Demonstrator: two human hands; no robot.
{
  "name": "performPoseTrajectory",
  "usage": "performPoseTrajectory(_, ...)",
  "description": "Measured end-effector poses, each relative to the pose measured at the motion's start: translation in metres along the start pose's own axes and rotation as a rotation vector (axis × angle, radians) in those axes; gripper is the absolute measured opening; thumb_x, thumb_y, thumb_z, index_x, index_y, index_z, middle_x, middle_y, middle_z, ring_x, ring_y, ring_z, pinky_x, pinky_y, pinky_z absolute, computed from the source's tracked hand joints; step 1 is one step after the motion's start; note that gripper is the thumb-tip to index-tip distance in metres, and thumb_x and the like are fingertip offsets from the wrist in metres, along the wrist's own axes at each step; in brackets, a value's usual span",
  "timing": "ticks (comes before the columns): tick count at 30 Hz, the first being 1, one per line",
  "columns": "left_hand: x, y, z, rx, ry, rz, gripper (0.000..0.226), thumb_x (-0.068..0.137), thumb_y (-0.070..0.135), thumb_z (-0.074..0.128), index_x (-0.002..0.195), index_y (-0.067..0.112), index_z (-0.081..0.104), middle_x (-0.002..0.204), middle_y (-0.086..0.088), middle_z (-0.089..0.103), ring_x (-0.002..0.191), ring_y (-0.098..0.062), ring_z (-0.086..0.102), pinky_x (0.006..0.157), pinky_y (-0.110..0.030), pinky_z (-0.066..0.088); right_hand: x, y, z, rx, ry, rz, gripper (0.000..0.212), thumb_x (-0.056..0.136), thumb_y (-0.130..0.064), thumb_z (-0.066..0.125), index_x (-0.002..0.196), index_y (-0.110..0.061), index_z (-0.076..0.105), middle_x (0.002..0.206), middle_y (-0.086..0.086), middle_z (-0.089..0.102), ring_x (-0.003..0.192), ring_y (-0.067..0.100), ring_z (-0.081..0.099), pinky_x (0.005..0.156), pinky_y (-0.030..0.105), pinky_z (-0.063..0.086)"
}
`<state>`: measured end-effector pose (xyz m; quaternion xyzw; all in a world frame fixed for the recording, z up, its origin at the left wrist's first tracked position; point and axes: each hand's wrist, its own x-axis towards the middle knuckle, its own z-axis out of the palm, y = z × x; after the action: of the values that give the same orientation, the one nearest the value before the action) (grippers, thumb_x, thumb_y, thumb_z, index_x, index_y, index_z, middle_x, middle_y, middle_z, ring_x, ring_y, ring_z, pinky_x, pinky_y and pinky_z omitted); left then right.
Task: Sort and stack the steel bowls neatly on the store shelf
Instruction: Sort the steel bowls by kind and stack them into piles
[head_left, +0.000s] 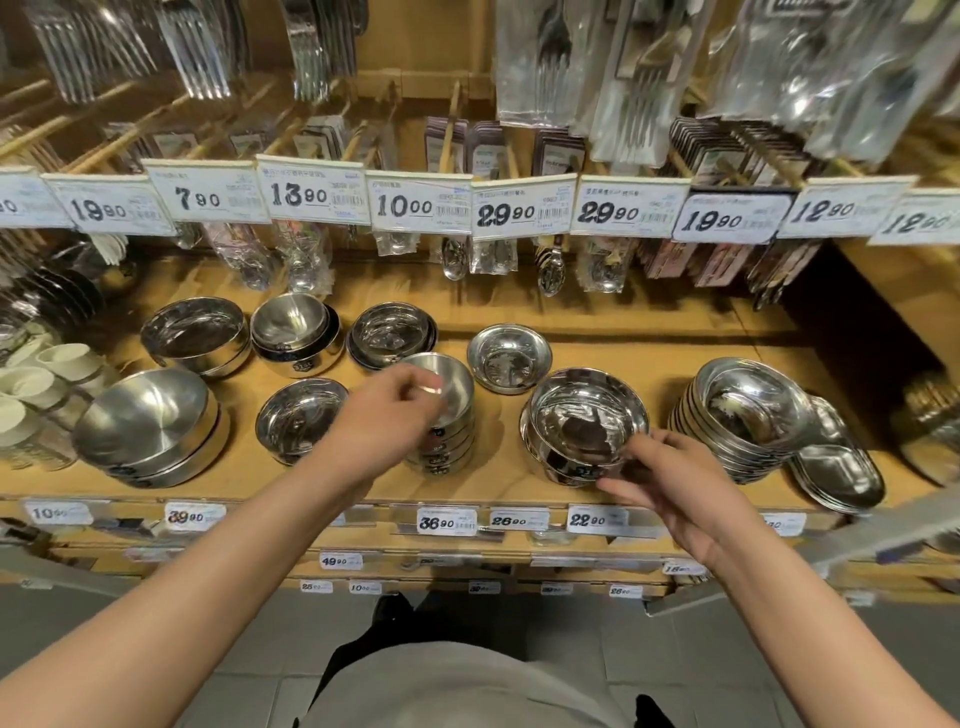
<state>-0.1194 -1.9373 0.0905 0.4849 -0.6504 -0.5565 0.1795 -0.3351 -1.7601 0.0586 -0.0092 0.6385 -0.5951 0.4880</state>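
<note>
The right hand (670, 486) rests relaxed fingers against the near rim of a short bowl stack (584, 423) at the shelf (519, 486) front. Just left, the left hand (387, 415) is blurred; it seems to pinch the top bowl's rim on a taller stack (441, 415). This looks like the stacking step. Next, that bowl needs seating squarely. Behind sit 4 more bowls and stacks.

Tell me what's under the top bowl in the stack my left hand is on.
Beneath the top bowl sit more nested steel bowls, only their rims and dark labels showing. The left hand hides their left side; their insides are covered.
</note>
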Motion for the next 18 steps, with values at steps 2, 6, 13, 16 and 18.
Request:
performPoseTrajectory(2,-0.008,0.000,0.017,-0.059,-0.161,-0.059,0.008,0.096,0.016,0.066,0.102,0.022,0.068,0.094,-0.003,0.068,0.080,-0.018,0.069,0.083,-0.044,0.064,-0.008,-0.003,0.002,0.017,-0.021,0.007,0.012,0.094,0.005,0.058,0.102,-0.004,0.057,0.094,0.024,0.067,0.076,0.030,0.076,0.068,0.039,0.063)
performPoseTrajectory(6,-0.015,-0.005,0.046,-0.197,-0.265,-0.156,0.035,0.096,0.025,0.069,0.128,0.014,0.060,0.120,-0.008,0.063,0.091,-0.015,0.072,0.076,-0.027,0.062,-0.025,-0.004,0.005,0.005,-0.056,-0.001,0.011,0.094,0.005,0.059,0.101,-0.003,0.057,0.082,0.023,0.066,0.072,0.029,0.075,0.070,0.039,0.062)
performPoseTrajectory(13,-0.017,-0.005,0.058,-0.349,-0.306,-0.168,0.028,0.095,0.014,0.068,0.120,0.003,0.063,0.108,-0.015,0.071,0.080,-0.017,0.076,0.069,-0.022,0.060,-0.044,0.000,0.008,-0.018,-0.057,-0.015,0.016,0.094,0.005,0.059,0.107,-0.004,0.055,0.093,0.031,0.074,0.093,0.042,0.074,0.070,0.037,0.064)
performPoseTrajectory(16,-0.016,-0.005,0.060,-0.349,-0.276,-0.170,0.024,0.094,0.011,0.070,0.116,0.002,0.065,0.109,-0.021,0.072,0.079,-0.020,0.075,0.065,-0.022,0.060,-0.046,-0.001,0.007,-0.009,-0.066,-0.003,0.014,0.095,0.001,0.060,0.106,-0.005,0.056,0.097,0.030,0.074,0.096,0.041,0.074,0.063,0.030,0.065)
performPoseTrajectory(18,-0.015,-0.004,0.062,-0.339,-0.251,-0.177,0.023,0.094,0.010,0.070,0.114,0.001,0.066,0.109,-0.025,0.073,0.079,-0.023,0.075,0.064,-0.023,0.061,-0.046,-0.002,0.005,-0.007,-0.085,-0.009,0.014,0.096,-0.002,0.062,0.109,-0.005,0.057,0.085,0.022,0.076,0.090,0.035,0.073,0.063,0.029,0.065)
